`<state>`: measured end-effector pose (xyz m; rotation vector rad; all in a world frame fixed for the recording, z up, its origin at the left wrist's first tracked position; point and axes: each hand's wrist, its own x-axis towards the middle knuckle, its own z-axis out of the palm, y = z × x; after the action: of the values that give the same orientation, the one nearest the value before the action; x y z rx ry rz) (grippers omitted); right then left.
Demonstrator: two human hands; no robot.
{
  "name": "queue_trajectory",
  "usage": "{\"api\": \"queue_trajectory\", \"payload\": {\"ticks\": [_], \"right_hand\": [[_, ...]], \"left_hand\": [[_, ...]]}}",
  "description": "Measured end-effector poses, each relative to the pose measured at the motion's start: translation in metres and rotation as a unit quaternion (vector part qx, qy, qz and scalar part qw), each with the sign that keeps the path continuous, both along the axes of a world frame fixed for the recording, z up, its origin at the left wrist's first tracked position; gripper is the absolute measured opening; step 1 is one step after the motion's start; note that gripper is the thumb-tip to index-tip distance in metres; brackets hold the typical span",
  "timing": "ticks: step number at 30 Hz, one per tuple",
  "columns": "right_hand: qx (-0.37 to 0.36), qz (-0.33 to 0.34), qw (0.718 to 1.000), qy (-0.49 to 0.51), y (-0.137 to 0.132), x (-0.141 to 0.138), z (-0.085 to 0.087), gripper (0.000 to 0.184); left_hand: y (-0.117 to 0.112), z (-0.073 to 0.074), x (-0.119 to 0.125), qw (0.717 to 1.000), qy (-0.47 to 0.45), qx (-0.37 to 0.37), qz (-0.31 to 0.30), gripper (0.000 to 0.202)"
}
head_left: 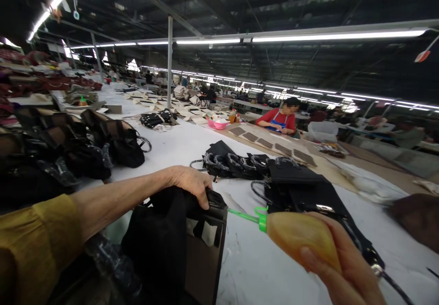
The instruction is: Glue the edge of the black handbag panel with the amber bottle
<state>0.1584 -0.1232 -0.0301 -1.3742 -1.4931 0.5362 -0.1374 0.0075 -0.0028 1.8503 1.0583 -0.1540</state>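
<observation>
My right hand is wrapped round a squeeze bottle of amber liquid with a green cap. The bottle lies tilted sideways, and its thin green nozzle points left at the upper edge of a black bag. Whether the tip touches the bag I cannot tell. My left hand grips that top edge, thumb on the near side and the other fingers mostly hidden. A brown panel with pale patches shows on the bag's open side.
More black bags stand at the left. A row of black bags with wrapped handles and a larger black bag lie across the white table. A person in red works beyond, near a pink basin.
</observation>
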Motion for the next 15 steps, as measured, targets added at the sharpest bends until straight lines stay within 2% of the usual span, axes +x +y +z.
{"api": "queue_trajectory", "payload": {"ticks": [3, 6, 12, 15], "right_hand": [[0.025, 0.028, 0.997, -0.061, 0.007, 0.011, -0.005, 0.045], [0.019, 0.034, 0.996, -0.085, 0.01, 0.015, -0.008, 0.044], [0.0, -0.018, 0.999, -0.03, -0.003, -0.017, 0.005, 0.043], [0.007, -0.017, 1.0, -0.023, -0.003, -0.025, 0.007, 0.04]], "left_hand": [[-0.001, 0.0, -0.001, 1.0, 0.004, 0.0, -0.003, 0.034], [-0.003, 0.001, -0.002, 1.0, 0.009, 0.001, -0.007, 0.033], [-0.003, 0.002, -0.002, 1.0, 0.019, 0.004, -0.016, 0.032], [-0.001, 0.001, -0.003, 1.0, 0.021, 0.002, -0.017, 0.032]]}}
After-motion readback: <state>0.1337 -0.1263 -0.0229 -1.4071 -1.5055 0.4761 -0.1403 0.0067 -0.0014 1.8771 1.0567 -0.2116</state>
